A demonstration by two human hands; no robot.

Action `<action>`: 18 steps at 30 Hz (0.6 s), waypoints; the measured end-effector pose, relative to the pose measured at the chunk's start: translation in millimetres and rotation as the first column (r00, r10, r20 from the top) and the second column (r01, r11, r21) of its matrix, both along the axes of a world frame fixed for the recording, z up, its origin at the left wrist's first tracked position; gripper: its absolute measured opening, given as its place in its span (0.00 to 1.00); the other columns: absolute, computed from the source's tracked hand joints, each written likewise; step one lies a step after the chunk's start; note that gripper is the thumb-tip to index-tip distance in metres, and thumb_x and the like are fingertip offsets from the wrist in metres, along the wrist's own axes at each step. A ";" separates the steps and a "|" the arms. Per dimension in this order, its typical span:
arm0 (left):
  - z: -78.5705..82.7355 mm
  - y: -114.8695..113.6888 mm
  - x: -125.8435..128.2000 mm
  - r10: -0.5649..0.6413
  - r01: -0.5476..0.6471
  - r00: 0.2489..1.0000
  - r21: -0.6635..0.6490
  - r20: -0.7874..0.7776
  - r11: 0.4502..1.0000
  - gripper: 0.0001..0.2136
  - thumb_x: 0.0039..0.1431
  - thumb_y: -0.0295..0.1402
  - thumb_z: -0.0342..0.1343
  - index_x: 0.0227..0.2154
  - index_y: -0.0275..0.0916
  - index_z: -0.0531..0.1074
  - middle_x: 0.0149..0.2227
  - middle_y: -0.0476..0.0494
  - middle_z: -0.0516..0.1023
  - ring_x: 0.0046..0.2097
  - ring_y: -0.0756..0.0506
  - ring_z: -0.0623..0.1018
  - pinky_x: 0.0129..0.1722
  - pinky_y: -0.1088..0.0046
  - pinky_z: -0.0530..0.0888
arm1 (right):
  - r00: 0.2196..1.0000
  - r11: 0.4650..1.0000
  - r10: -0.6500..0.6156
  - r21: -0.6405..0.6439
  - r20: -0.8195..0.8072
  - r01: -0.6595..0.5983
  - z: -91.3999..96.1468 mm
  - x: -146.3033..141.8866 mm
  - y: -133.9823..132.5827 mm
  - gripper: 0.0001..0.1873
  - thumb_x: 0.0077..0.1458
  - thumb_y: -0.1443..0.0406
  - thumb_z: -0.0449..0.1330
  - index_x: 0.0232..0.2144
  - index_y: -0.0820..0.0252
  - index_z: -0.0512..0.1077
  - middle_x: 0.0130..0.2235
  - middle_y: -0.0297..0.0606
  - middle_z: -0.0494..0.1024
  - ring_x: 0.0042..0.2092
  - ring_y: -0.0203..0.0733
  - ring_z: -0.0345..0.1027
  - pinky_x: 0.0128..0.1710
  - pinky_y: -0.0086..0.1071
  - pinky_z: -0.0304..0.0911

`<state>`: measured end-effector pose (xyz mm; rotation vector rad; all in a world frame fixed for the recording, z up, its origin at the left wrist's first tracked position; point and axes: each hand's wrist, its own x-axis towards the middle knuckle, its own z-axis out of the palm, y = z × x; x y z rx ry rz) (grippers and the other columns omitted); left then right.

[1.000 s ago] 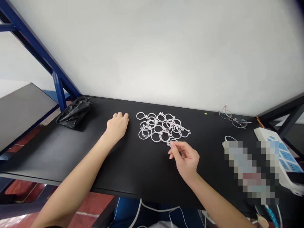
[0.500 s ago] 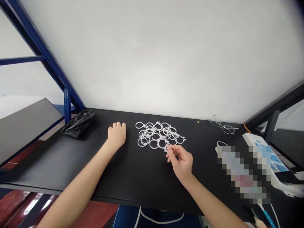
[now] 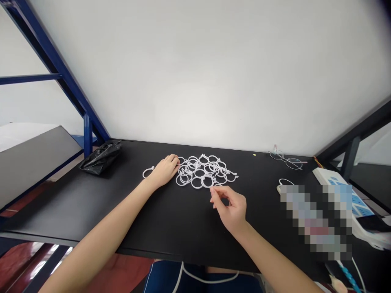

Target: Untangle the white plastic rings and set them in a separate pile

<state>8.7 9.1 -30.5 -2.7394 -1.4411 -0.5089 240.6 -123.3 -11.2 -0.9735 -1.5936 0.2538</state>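
Several white plastic rings (image 3: 205, 173) lie in a heap on the black table (image 3: 171, 219). My left hand (image 3: 165, 169) rests at the heap's left edge, fingers curled, fingertips touching a ring there. One single white ring (image 3: 148, 172) lies apart, just left of that hand. My right hand (image 3: 230, 205) hovers in front of the heap, thumb and forefinger pinched together near the closest ring (image 3: 217, 186); whether anything sits in the pinch is unclear.
A crumpled black plastic bag (image 3: 101, 158) lies at the table's left back. A pair of glasses (image 3: 287, 160) sits at the right back, beside a white power strip (image 3: 345, 195) and cables. A blue steel frame (image 3: 61, 77) rises on the left.
My left hand has slid right to the heap's edge, and one ring now lies apart on its left. My right hand has drawn slightly back from the heap.
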 end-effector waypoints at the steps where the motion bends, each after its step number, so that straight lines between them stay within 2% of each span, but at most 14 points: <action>1: -0.5 0.5 0.4 -0.013 0.013 1.000 -0.005 0.019 1.000 0.12 0.68 0.33 0.40 0.39 0.36 0.68 0.50 0.34 0.71 0.50 0.41 0.73 0.51 0.60 0.72 | 1.000 1.000 -0.004 -0.005 -0.004 0.004 0.2 0.5 0.2 0.06 0.58 0.69 0.59 0.30 0.59 0.74 0.20 0.30 0.74 0.19 0.33 0.67 0.20 0.27 0.67; 4: -1.8 0.2 1.1 -0.022 0.023 0.998 -0.025 0.065 0.999 0.11 0.68 0.33 0.40 0.38 0.37 0.67 0.50 0.34 0.72 0.55 0.40 0.72 0.53 0.59 0.70 | 1.000 1.000 -0.013 -0.016 -0.012 0.013 0.7 1.8 0.2 0.06 0.59 0.69 0.59 0.29 0.59 0.74 0.20 0.30 0.74 0.19 0.33 0.67 0.20 0.28 0.67; 6: -0.1 -2.0 1.5 0.011 -0.010 0.997 -0.010 0.078 1.000 0.10 0.68 0.32 0.40 0.39 0.38 0.67 0.50 0.35 0.73 0.56 0.40 0.71 0.55 0.58 0.68 | 1.000 1.000 -0.020 -0.011 -0.012 0.020 0.7 1.8 -0.3 0.06 0.58 0.69 0.59 0.30 0.59 0.74 0.21 0.31 0.75 0.19 0.33 0.67 0.20 0.28 0.67; 9: 8.9 -8.9 3.2 0.086 -0.092 0.993 0.061 0.086 0.994 0.10 0.68 0.31 0.40 0.39 0.37 0.66 0.55 0.33 0.70 0.55 0.39 0.71 0.55 0.56 0.67 | 1.000 1.000 -0.003 0.003 -0.013 0.003 -0.6 0.9 -0.9 0.05 0.58 0.70 0.59 0.30 0.59 0.74 0.22 0.31 0.75 0.19 0.33 0.67 0.20 0.28 0.66; 11: 17.7 -15.6 6.0 0.087 -0.101 0.990 0.126 0.114 0.987 0.09 0.68 0.31 0.42 0.38 0.36 0.66 0.56 0.32 0.68 0.54 0.38 0.72 0.53 0.55 0.68 | 1.000 1.000 0.021 0.007 -0.015 -0.021 -2.1 0.3 -0.8 0.05 0.58 0.71 0.59 0.31 0.59 0.73 0.22 0.31 0.74 0.20 0.33 0.67 0.21 0.28 0.66; 12: 22.2 -19.3 8.0 0.041 -0.063 0.989 0.158 0.139 0.985 0.08 0.68 0.31 0.43 0.37 0.36 0.66 0.56 0.31 0.69 0.53 0.38 0.72 0.52 0.56 0.69 | 0.999 0.999 0.031 0.005 -0.017 -0.031 -2.8 0.2 -0.5 0.06 0.58 0.71 0.59 0.31 0.59 0.73 0.22 0.31 0.73 0.20 0.33 0.66 0.22 0.29 0.66; 14: 29.6 -27.5 13.8 -0.143 0.100 0.971 0.219 0.191 0.971 0.06 0.67 0.29 0.45 0.36 0.37 0.65 0.54 0.32 0.70 0.52 0.40 0.71 0.51 0.58 0.70 | 0.999 0.999 0.039 -0.020 -0.035 -0.040 -3.7 0.1 -0.1 0.05 0.59 0.71 0.58 0.33 0.59 0.73 0.24 0.31 0.74 0.21 0.32 0.66 0.24 0.30 0.67; 15: 32.2 -31.8 17.6 -0.244 0.187 0.945 0.255 0.216 0.949 0.04 0.66 0.28 0.46 0.35 0.37 0.65 0.53 0.32 0.71 0.52 0.40 0.71 0.51 0.59 0.71 | 0.998 0.998 0.043 -0.046 -0.048 -0.045 -3.8 0.3 0.1 0.05 0.59 0.71 0.58 0.36 0.58 0.73 0.28 0.34 0.76 0.23 0.33 0.68 0.25 0.30 0.68; 17: 34.8 -40.7 26.6 -0.406 0.310 0.881 0.352 0.243 0.883 0.03 0.65 0.27 0.49 0.33 0.37 0.64 0.51 0.32 0.73 0.51 0.41 0.72 0.48 0.59 0.73 | 0.996 0.992 0.062 -0.102 -0.066 -0.069 -3.7 0.5 0.0 0.14 0.59 0.69 0.59 0.48 0.56 0.71 0.44 0.42 0.77 0.32 0.37 0.73 0.28 0.31 0.72; 18: 35.1 -45.2 31.5 -0.465 0.356 0.853 0.386 0.239 0.851 0.03 0.64 0.26 0.51 0.33 0.38 0.64 0.51 0.32 0.73 0.51 0.41 0.72 0.47 0.59 0.73 | 0.994 0.988 0.086 -0.125 -0.066 -0.094 -3.6 0.5 -0.1 0.21 0.59 0.67 0.60 0.55 0.54 0.67 0.52 0.46 0.73 0.38 0.40 0.75 0.30 0.33 0.74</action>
